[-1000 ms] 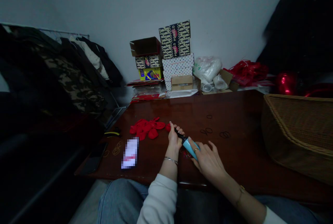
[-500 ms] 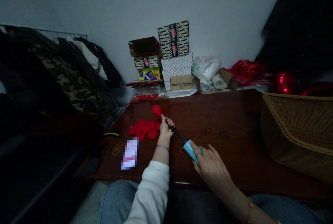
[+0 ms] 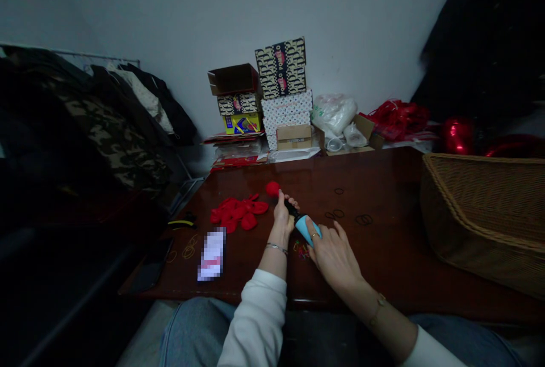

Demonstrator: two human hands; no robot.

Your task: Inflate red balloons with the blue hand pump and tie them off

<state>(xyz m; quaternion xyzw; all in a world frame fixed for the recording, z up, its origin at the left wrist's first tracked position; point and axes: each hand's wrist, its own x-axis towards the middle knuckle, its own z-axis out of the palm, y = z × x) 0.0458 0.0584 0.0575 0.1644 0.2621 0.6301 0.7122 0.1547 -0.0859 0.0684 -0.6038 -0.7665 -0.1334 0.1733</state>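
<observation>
A hand pump with a black front end and a light blue handle lies between my hands. My left hand is wrapped round its black end, with a small, partly filled red balloon at the tip by my thumb. My right hand grips the blue handle, which sits close against the black part. Left of my left hand, a pile of flat red balloons rests on the brown table. Small coloured bits lie below the pump.
Black rings and yellow rubber bands lie on the table. A dark phone and a pixelated object are at the left. A wicker basket stands at the right. Stacked boxes are behind.
The blue handle has closed up toward the black end, hiding the rod that showed between them. My left hand and the balloon have shifted right; the balloon looks smaller.
</observation>
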